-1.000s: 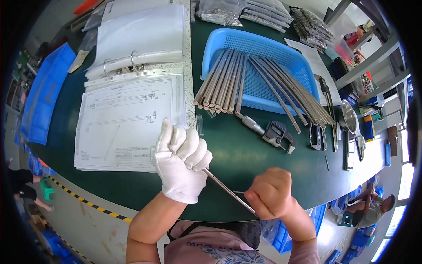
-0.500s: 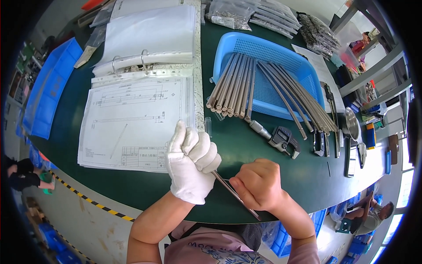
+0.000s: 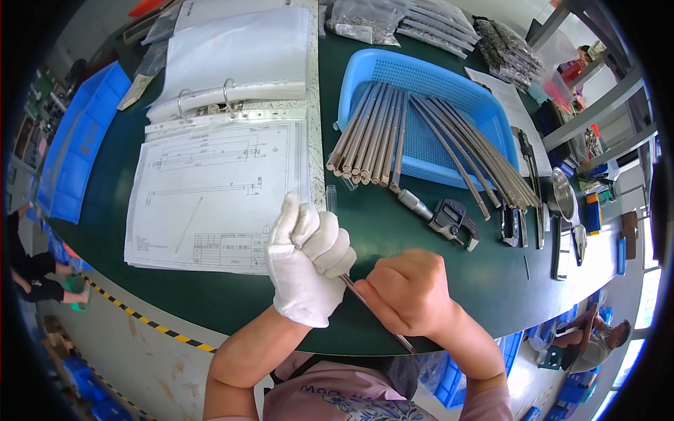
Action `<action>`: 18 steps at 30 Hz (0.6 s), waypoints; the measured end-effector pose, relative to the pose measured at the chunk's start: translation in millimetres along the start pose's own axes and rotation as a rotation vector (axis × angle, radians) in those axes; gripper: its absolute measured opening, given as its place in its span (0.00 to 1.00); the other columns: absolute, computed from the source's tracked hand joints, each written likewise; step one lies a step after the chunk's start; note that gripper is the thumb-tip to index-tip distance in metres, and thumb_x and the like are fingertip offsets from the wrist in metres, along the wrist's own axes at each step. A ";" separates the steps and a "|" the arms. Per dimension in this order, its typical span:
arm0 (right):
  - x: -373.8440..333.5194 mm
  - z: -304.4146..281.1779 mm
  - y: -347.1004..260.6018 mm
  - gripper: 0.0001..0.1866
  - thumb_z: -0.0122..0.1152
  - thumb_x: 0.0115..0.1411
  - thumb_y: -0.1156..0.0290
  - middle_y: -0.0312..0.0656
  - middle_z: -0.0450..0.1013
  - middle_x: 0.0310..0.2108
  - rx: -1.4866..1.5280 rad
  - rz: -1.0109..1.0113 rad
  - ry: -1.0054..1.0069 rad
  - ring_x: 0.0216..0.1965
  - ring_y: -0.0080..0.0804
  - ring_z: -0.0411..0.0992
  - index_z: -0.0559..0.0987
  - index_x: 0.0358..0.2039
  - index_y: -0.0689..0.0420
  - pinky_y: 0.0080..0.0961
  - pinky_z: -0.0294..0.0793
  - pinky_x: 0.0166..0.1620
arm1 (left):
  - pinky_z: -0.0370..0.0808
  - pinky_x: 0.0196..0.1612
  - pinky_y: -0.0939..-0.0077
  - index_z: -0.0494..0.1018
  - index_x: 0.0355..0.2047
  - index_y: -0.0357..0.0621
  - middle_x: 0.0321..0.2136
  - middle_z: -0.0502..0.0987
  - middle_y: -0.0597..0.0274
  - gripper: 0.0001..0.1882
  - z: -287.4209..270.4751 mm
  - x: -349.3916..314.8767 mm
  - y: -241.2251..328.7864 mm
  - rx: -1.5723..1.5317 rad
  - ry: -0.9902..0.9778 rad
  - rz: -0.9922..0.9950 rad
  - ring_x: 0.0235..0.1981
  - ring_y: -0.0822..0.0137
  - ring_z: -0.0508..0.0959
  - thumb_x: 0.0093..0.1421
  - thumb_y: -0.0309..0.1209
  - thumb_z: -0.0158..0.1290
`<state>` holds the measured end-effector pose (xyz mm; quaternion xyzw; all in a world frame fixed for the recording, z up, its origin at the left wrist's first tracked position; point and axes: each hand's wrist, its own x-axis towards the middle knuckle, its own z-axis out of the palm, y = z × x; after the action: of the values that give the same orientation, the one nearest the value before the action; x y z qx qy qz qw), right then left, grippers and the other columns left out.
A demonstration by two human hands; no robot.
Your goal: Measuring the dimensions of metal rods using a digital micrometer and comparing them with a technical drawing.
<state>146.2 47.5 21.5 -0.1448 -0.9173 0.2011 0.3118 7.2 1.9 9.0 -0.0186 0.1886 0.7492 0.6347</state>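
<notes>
My left hand (image 3: 307, 270), in a white glove, is closed around the upper part of a thin metal rod (image 3: 405, 342). The rod slants down to the right, its lower end near the table's front edge. Against it rests the thumb side of my bare right hand (image 3: 411, 291), curled into a fist; whatever its fingers may hold is hidden. Beyond my hands, a digital micrometer (image 3: 449, 219) lies on the green table. Many similar rods (image 3: 365, 137) lean in two bunches over the near rim of a light blue basket (image 3: 502, 126).
An open ring binder with a technical drawing (image 3: 210, 210) lies at left, beside a blue bin (image 3: 81, 140). To the right are a caliper (image 3: 510, 226) and a metal bowl (image 3: 562, 193). Bagged parts (image 3: 435, 28) line the back. A seated person (image 3: 593, 344) is at far right.
My right hand has slid slightly up and left along the rod, its thumb now nearer my left hand. The left hand keeps its grip, nearly still.
</notes>
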 end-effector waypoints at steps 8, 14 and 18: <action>-11.5 2.3 4.7 0.12 0.61 0.44 0.71 0.37 0.60 0.11 0.077 0.020 -0.007 0.11 0.34 0.60 0.66 0.14 0.55 0.28 0.55 0.14 | 0.44 0.13 0.80 0.52 0.10 0.53 0.08 0.49 0.73 0.24 -5.7 5.8 1.3 0.010 -0.074 0.000 0.09 0.77 0.46 0.63 0.44 0.30; -21.3 13.8 10.2 0.09 0.61 0.44 0.71 0.37 0.61 0.11 0.199 0.058 0.044 0.10 0.35 0.60 0.69 0.15 0.56 0.29 0.55 0.14 | 0.46 0.14 0.80 0.58 0.15 0.52 0.11 0.54 0.73 0.21 3.0 12.9 -6.7 0.074 0.204 0.047 0.10 0.77 0.47 0.63 0.44 0.32; -23.4 19.0 10.4 0.07 0.59 0.45 0.73 0.37 0.62 0.11 0.136 0.043 0.092 0.11 0.35 0.61 0.70 0.16 0.57 0.29 0.56 0.15 | 0.46 0.13 0.81 0.60 0.16 0.52 0.12 0.54 0.74 0.20 6.8 14.0 -7.4 0.177 0.380 0.046 0.10 0.77 0.48 0.63 0.44 0.33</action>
<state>153.6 42.2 -9.0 -0.1518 -0.8829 0.2628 0.3583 13.0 18.1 9.6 -0.0994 0.3701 0.7273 0.5694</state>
